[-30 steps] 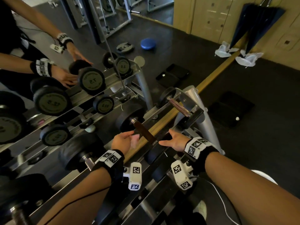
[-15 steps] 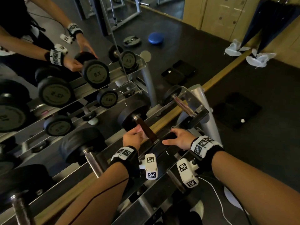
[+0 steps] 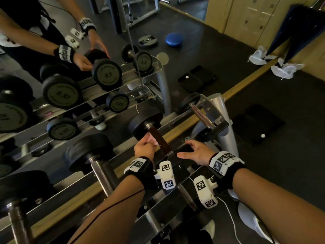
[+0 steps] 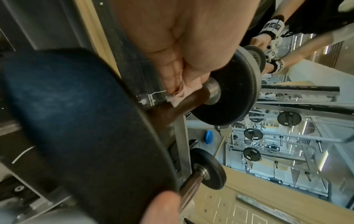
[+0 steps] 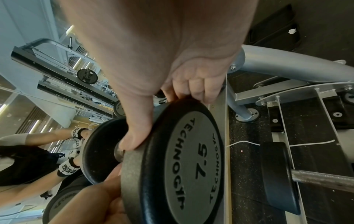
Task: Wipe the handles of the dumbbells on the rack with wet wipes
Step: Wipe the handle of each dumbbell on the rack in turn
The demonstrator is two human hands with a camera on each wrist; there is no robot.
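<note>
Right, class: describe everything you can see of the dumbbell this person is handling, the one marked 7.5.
The dumbbell lies across the rack's rails in front of a mirror. It has two round black heads that look rubbery; the near head's grey end plate reads TECHNOGYM and 7.5. Between them runs a brown handle with shiny metal collars. The left hand presses a pale wet wipe onto the handle near the far head, while the right hand grips the near head's rim with its thumb and fingers.
</note>
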